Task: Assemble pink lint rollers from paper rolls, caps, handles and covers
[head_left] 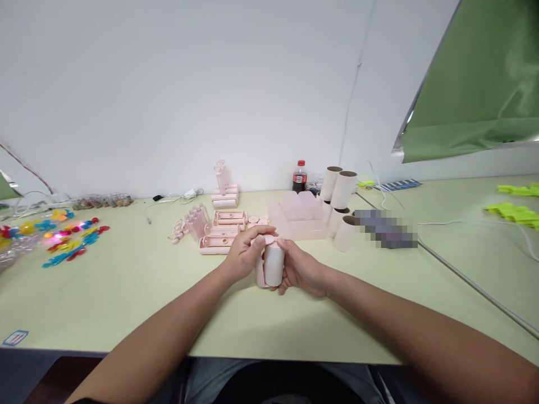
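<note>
Both hands hold a pale pink plastic case above the front middle of the table. A white roll stands upright at the case's open side. My left hand is closed around the case's left side, fingers over the top. My right hand grips from the right, thumb near the top rim and fingers under the bottom. Just beyond lie more pink half-shell cases, several pink discs and clear pink tubes. Whether the roll is seated inside the case I cannot tell.
Translucent pink boxes and stacked cardboard tubes stand at the back, with a cola bottle behind. A blurred-out object and a long cable lie right. Colourful plastic toys are left, yellow-green pieces far right.
</note>
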A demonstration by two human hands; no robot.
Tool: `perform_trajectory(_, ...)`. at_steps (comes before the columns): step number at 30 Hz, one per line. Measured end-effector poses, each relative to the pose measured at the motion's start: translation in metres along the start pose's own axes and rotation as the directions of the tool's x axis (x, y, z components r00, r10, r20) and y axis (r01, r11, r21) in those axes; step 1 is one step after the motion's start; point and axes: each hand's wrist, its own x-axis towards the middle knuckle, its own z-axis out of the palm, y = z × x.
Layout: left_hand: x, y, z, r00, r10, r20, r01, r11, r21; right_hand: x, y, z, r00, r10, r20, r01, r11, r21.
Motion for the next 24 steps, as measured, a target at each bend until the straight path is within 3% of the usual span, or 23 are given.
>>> perform_trajectory(3, -0.0005, 0.0036, 0.0048, 0.989, -0.143, -0.026, 0.142, 0.989, -0.045, 0.0003, 0.0001, -0.0006, 1.0, 0.013, 0.001, -0.013, 1.0, -0.018)
perform_trajectory(7, 0.0007, 0.0062, 0.0061, 0.973, -0.226, -0.041, 0.223, 0.973, -0.062, -0.0002, 0.0001, -0.0012, 1.0, 0.017, 0.007, -0.017, 0.999, -0.032)
perform_trajectory(24, 0.001, 0.0019, 0.0069, 0.971, -0.235, -0.049, 0.23, 0.97, -0.085, 0.0, 0.0001, -0.0019, 1.0, 0.026, 0.006, -0.026, 0.999, -0.047)
